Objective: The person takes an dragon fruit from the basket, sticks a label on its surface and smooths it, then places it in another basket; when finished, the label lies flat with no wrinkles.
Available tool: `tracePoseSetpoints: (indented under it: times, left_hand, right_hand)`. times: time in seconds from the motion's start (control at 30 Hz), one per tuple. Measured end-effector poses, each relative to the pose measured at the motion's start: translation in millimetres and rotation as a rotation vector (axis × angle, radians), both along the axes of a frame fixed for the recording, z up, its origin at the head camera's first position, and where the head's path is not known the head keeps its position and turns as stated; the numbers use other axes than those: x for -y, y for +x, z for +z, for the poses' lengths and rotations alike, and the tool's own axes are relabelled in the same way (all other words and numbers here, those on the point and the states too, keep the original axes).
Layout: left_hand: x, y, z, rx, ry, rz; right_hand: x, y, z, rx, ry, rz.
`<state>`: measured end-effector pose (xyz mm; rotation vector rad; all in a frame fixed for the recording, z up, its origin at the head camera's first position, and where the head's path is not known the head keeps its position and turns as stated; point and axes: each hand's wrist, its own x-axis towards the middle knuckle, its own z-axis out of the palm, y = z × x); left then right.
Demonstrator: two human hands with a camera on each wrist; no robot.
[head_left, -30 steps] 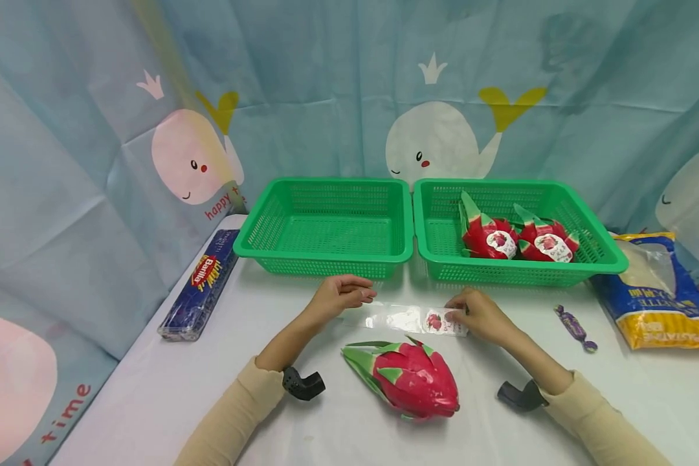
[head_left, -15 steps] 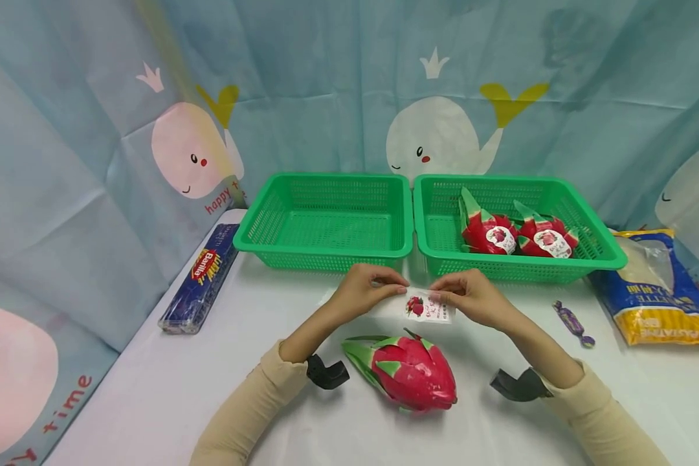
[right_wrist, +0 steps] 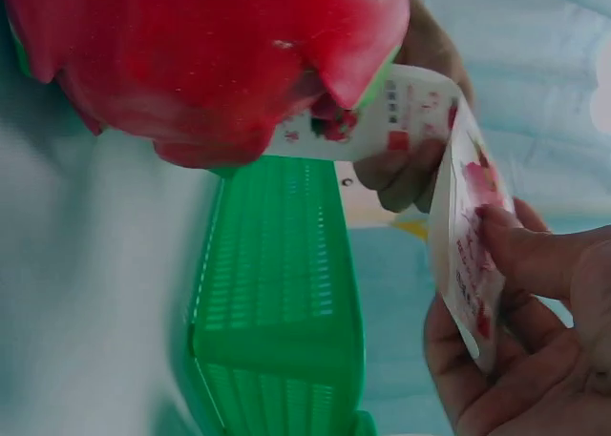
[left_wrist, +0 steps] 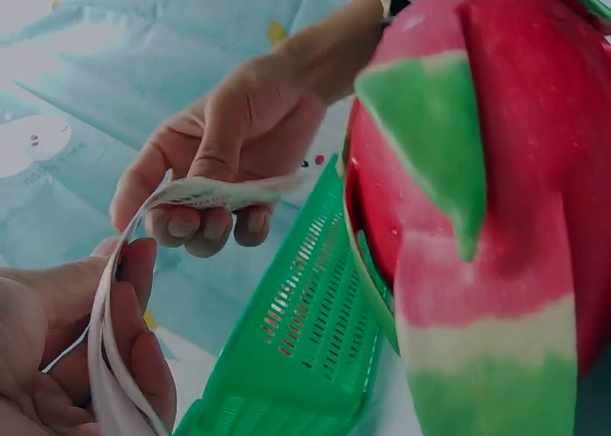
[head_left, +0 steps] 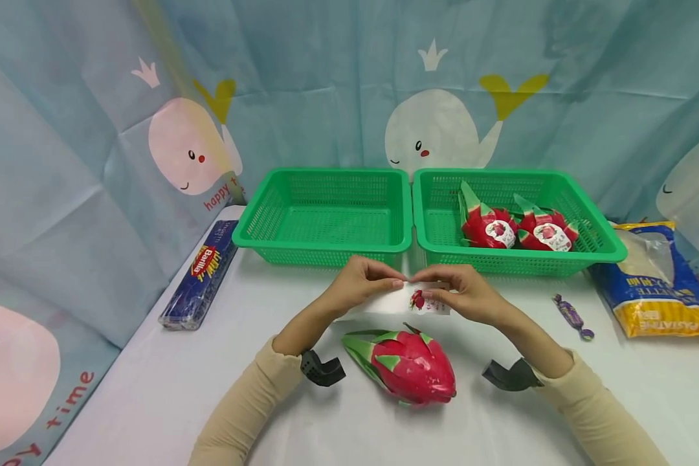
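A strip of white label stickers printed with red dragon fruit is held up between both hands, over the table. My left hand pinches it between thumb and fingers from the left. My right hand pinches the printed sticker at its right end, and the fingertips of the two hands meet at the strip's top edge. In the right wrist view the strip bends sharply between the hands. A red dragon fruit with green leaf tips lies on the table just in front of the hands, its leaves pointing left.
Behind the hands stand two green baskets, the left basket bare inside, the right basket with two labelled dragon fruits. A blue spaghetti pack lies left. To the right are a purple wrapped candy and a blue-and-yellow pasta bag.
My left hand has moved right along the strip and now grips it beside my right hand. The strip has come up and bent between them. The dragon fruit stays put.
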<state>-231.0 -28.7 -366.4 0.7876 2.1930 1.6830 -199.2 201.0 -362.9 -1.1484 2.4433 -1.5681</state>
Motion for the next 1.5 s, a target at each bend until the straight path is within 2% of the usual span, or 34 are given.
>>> tracePoseSetpoints:
  times: [0.1,0.23,0.3,0.47,0.53,0.63,0.73,0.9,0.97,1.07,1.2,1.33,1.5]
  left_hand:
    - [-0.4,-1.1,-0.2,0.010,-0.004,0.007]
    - [0.7,-4.9,-2.2,-0.052,-0.043,0.022]
    - [1.4,-7.7,-4.7,-0.081,-0.067,0.042]
    - [-0.5,-12.9,-14.3,-0.180,-0.186,0.071]
    - [-4.0,-12.7,-17.8,-0.242,-0.254,0.053]
    - [-9.3,-10.7,-19.9,-0.326,-0.332,0.016]
    - [-10.5,-6.8,-14.8,-0.381,-0.328,0.009]
    - [-9.0,9.7,10.3,-0.306,-0.094,0.051]
    - [-10.1,17.9,20.1,-0.285,-0.028,0.050]
    - [-12.0,28.8,28.3,-0.319,-0.064,0.057]
    - [-12.8,39.6,30.6,-0.340,-0.144,0.063]
    - [-10.1,47.4,30.4,-0.287,-0.138,0.090]
    - [-4.1,58.4,25.8,-0.191,-0.062,0.137]
  right_hand:
    - [2,0.7,-2.5,-0.089,-0.051,0.010]
    - [1,1.7,-4.3,-0.163,-0.072,-0.057]
    - [-1,2.5,-2.1,-0.120,-0.119,-0.111]
    - [-8,8.0,12.7,0.065,-0.286,-0.257]
    - [-10,10.9,19.6,0.092,-0.277,-0.302]
    - [-9,15.8,28.3,0.126,-0.168,-0.329]
    - [-6,18.9,30.8,0.125,-0.046,-0.341]
    - [1,21.4,29.7,0.087,0.063,-0.371]
    - [4,23.6,30.4,0.092,0.083,-0.369]
    - [9,28.4,29.7,0.120,0.097,-0.342]
    - [13,36.1,27.0,0.171,0.106,-0.321]
    - [10,41.3,21.5,0.190,0.125,-0.352]
    - [0,48.9,10.9,0.344,0.094,-0.326]
